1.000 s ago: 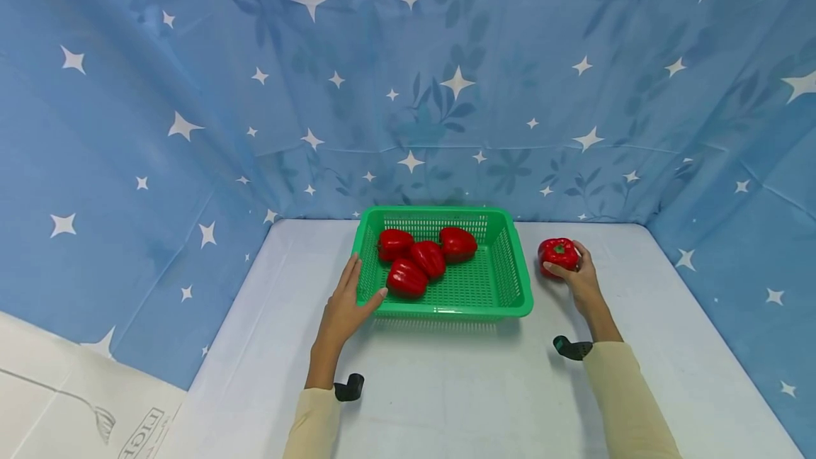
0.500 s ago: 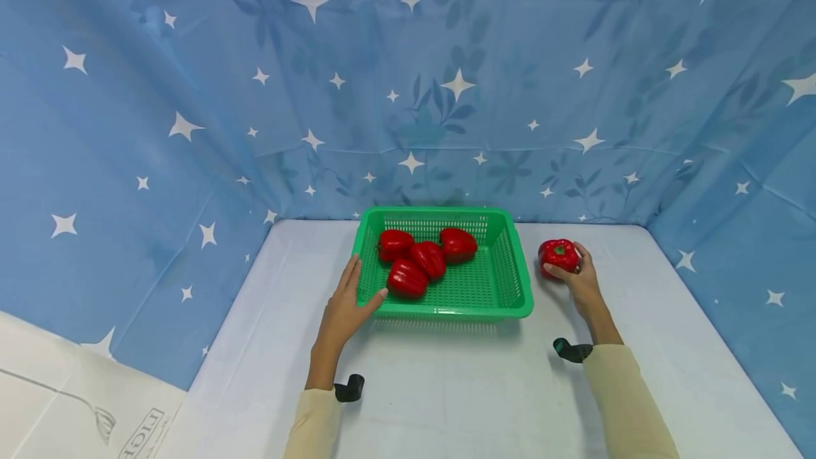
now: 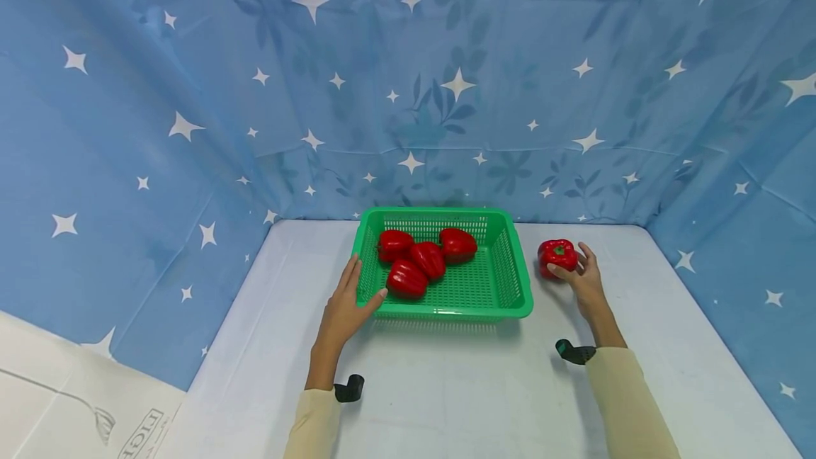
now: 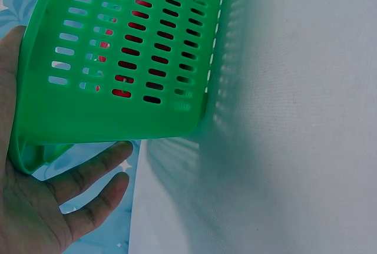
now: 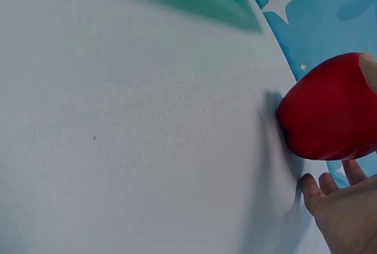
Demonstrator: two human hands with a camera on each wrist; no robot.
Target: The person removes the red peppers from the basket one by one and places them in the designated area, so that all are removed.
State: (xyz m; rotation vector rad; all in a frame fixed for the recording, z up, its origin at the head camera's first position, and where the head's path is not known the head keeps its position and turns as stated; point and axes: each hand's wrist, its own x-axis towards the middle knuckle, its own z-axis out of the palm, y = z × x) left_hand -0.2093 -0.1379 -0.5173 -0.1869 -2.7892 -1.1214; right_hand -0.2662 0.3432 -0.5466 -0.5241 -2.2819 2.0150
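A red bell pepper (image 3: 557, 255) stands stem up on the white table, to the right of a green plastic basket (image 3: 468, 312). My right hand (image 3: 583, 282) is beside it, thumb overlapping its near side. In the right wrist view, the fingers (image 5: 312, 192) are spread, with a gap between them and the pepper (image 5: 330, 112). Several more red bell peppers (image 3: 408, 279) lie inside the basket, towards its left. At the basket's left front corner rests my left hand (image 3: 344, 312), its fingers straight along the rim; the left wrist view shows fingers (image 4: 97, 207) extended past the basket wall (image 4: 106, 118).
The white table (image 3: 446, 388) carries the basket near its back edge. Blue curtain (image 3: 459, 126) with white stars surrounds the back and sides. A pale printed sheet or box (image 3: 76, 402) lies at the lower left. Each wrist wears a small black camera (image 3: 349, 388).
My right hand has shifted slightly right and its fingers have loosened away from the bell pepper, which stays in place. The left hand and basket have not moved.
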